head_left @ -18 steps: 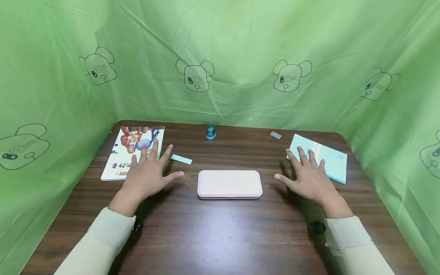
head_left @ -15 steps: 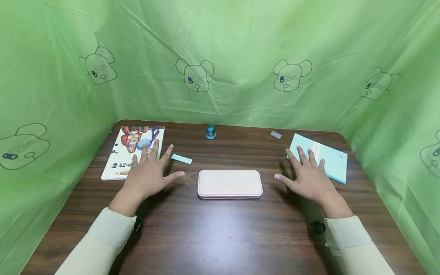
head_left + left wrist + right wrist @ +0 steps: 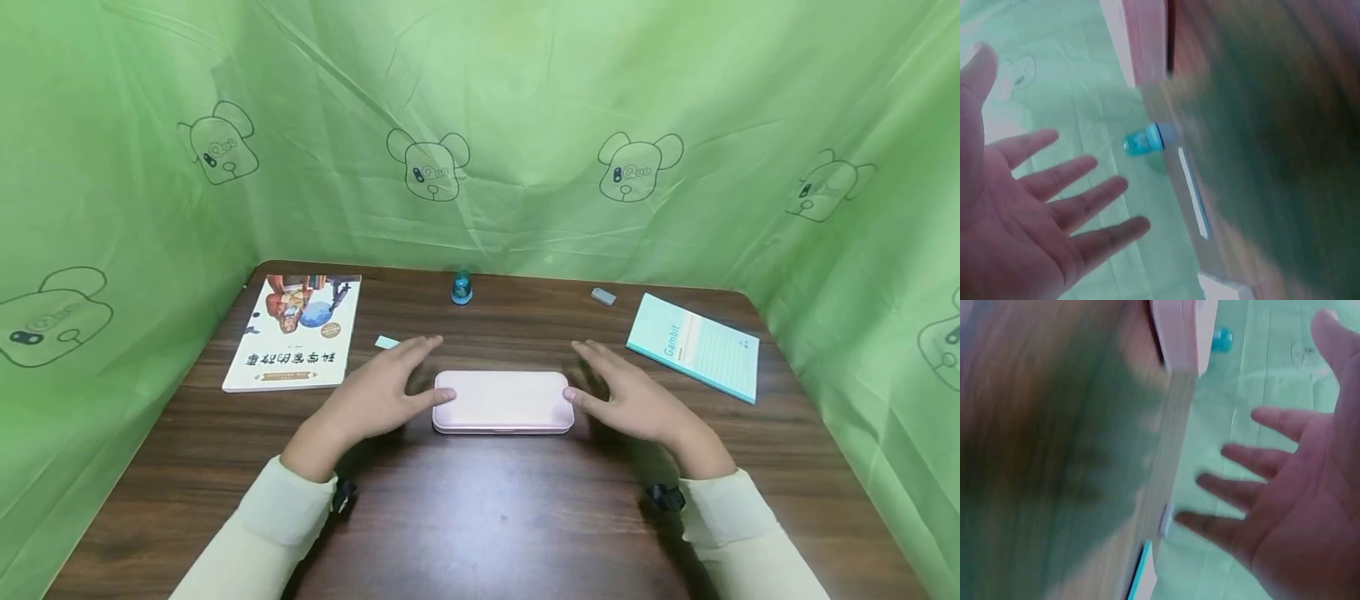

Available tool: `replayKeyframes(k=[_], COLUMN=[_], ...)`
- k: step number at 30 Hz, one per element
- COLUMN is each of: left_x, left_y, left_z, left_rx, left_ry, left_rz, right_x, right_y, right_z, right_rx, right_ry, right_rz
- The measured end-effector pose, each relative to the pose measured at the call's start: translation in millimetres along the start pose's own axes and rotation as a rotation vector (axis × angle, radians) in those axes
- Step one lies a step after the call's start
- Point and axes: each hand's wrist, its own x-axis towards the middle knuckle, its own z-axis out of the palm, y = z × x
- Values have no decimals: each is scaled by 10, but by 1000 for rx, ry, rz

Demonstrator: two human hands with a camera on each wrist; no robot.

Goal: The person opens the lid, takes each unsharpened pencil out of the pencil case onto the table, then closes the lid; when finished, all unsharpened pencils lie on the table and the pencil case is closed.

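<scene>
A pale pink pencil case (image 3: 502,404) lies closed in the middle of the wooden table. My left hand (image 3: 375,396) hovers at its left end, thumb over the corner and fingers straight. At the right end is my right hand (image 3: 633,396), its thumb by the edge and its fingers extended. In the left wrist view the left hand (image 3: 1041,206) is spread, apart from the case (image 3: 1144,37). The right wrist view likewise has the right hand (image 3: 1297,481) holding nothing, with the case (image 3: 1182,334) above.
A picture-covered book (image 3: 292,333) lies at the left. Behind the left fingers is a light blue strip (image 3: 386,342), partly hidden. A teal pencil sharpener (image 3: 461,288) and a grey-blue eraser (image 3: 603,297) sit at the back. A turquoise notebook (image 3: 696,346) lies at the right, before green curtains (image 3: 525,100).
Both hands have moved inward from beside the book and notebook to the two ends of the pencil case. The left hand now partly covers the light blue strip.
</scene>
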Motion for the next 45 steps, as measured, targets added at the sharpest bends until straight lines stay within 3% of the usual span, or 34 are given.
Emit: replayKeyframes(k=[6, 9, 13, 22, 30, 45], left_x=[23, 37, 40, 91, 141, 113], left_y=[81, 104, 116, 78, 80, 86], left_z=[203, 270, 324, 401, 404, 397], left_rx=[-25, -19, -6, 35, 55, 63], left_ry=[-83, -101, -130, -97, -109, -106], left_rz=[102, 142, 140, 178, 196, 241], right_x=[49, 56, 63, 73, 88, 124], right_y=[-191, -246, -278, -272, -228, -239], right_z=[162, 228, 306, 376, 376, 339], right_rx=[36, 23, 2, -57, -101, -152], right_ry=[-27, -33, -62, -56, -27, -21], right_rz=[-116, -122, -113, -138, -180, -218])
